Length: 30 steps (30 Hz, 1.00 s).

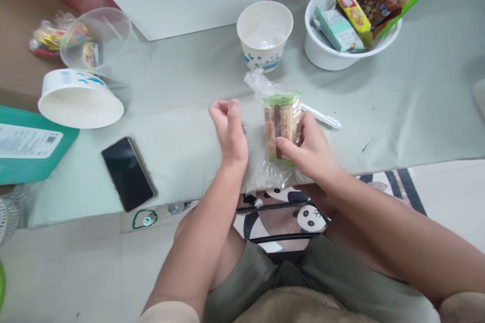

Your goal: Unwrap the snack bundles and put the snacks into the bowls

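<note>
My right hand [312, 149] grips a clear snack packet [280, 123] with green edges and light and brown bars inside, just above the table's front part. To its left, my left hand [232, 131] is raised with its fingers curled in; whether something small is between them is hidden. Crumpled clear plastic [259, 83] lies behind the packet, and more clear film [271, 174] spreads below it at the table edge. A white plastic utensil [322, 116] lies to the right, partly behind the packet.
A paper cup [265, 53] and a white bowl of packaged snacks [329, 58] stand at the back. On the left are a tipped paper bowl [81, 106], a clear container [100, 40], a black phone [129, 174] and a green package [41, 161]. The front table edge borders my lap.
</note>
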Each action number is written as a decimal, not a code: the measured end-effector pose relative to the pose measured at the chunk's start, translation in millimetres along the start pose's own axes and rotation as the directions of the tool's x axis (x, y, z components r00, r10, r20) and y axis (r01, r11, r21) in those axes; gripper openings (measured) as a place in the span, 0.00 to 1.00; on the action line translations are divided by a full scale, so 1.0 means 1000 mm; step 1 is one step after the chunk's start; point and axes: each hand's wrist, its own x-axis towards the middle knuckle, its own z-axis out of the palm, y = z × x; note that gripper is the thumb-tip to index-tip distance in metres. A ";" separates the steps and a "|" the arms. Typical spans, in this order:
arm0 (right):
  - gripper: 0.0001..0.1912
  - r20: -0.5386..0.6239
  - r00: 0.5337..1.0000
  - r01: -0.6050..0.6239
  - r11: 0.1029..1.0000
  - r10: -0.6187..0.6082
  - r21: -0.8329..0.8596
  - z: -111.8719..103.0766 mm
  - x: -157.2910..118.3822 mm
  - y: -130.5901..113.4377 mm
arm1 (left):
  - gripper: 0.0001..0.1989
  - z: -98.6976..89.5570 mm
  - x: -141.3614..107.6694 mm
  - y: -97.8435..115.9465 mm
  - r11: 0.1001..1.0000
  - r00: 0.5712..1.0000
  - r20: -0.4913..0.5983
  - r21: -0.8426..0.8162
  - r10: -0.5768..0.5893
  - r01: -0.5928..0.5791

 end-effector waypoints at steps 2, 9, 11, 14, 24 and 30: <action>0.19 -0.114 0.993 -0.014 1.000 0.014 -0.008 -0.002 0.004 0.001 | 0.26 -0.004 -0.004 0.007 0.969 0.978 0.071 0.138 0.195 -0.203; 0.19 -0.136 0.989 -0.059 0.998 0.059 0.008 -0.004 0.008 -0.003 | 0.12 -0.009 -0.012 0.010 0.737 0.746 0.622 0.385 0.237 -0.555; 0.19 -0.129 0.987 -0.098 0.995 0.097 0.002 -0.005 0.008 -0.005 | 0.13 -0.012 -0.008 0.007 0.733 0.768 0.579 0.391 0.274 -0.556; 0.19 -0.116 0.978 -0.169 0.985 0.171 0.025 -0.005 0.007 -0.005 | 0.16 -0.017 -0.002 0.008 0.773 0.823 0.475 0.377 0.312 -0.511; 0.19 -0.041 0.989 -0.128 0.957 0.143 0.259 -0.002 0.004 0.001 | 0.06 -0.017 -0.004 0.013 0.746 0.736 0.641 0.376 0.219 -0.549; 0.22 0.164 0.983 -0.166 0.742 0.077 0.649 0.011 0.002 0.004 | 0.08 -0.014 0.000 0.017 0.903 0.844 0.500 0.243 0.195 -0.353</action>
